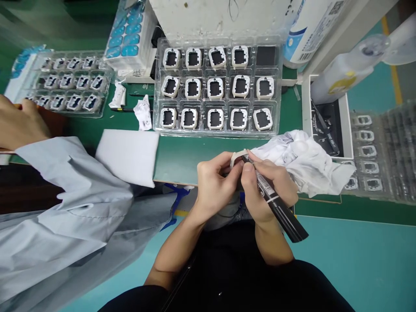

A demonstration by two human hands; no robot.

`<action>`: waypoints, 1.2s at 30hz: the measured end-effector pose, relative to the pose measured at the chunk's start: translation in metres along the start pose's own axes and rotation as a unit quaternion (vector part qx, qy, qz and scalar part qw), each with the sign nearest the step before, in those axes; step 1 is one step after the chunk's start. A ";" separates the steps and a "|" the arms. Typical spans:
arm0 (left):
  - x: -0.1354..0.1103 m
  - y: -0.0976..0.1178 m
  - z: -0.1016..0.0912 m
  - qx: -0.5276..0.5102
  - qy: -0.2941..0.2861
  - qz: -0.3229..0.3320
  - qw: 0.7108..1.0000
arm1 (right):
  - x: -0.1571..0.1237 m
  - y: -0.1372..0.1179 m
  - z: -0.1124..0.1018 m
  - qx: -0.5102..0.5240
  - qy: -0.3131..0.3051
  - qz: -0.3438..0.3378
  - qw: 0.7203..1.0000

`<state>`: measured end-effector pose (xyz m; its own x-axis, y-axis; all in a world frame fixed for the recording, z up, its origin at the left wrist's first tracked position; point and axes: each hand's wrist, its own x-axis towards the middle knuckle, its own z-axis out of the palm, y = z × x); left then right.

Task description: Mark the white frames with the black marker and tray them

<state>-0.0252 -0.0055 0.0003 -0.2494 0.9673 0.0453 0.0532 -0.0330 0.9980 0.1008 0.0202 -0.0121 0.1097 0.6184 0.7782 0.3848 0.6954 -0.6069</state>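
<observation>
White frame (238, 155) gripped by closed left hand (212, 184); right hand (266, 188) clasps black marker (276, 201), tip touching frame, above table (182, 158) edge.

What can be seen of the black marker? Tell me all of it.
The black marker is a thick pen with a dark, plastic-looking barrel, a white barcode label near the tip end and a thin white ring further back. It lies slanted, its tip up-left against the small white frame that the left hand holds, its rear end pointing down-right. The right hand grips it near the tip.
</observation>
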 end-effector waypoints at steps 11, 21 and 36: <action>-0.001 -0.002 -0.002 0.015 -0.002 0.018 1.000 | 0.001 -0.002 -0.003 -0.002 -0.008 0.008 1.000; 0.000 -0.002 -0.002 0.021 -0.010 0.018 1.000 | 0.000 -0.001 -0.002 -0.001 0.001 0.007 1.000; 0.000 -0.001 -0.003 0.027 -0.012 0.003 1.000 | 0.000 -0.003 0.001 -0.002 0.027 0.020 0.999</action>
<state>-0.0279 -0.0061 -0.0002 -0.2254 0.9730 0.0488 0.1072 -0.0250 0.9939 0.0990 0.0189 -0.0105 0.1731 0.6247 0.7614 0.3828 0.6697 -0.6364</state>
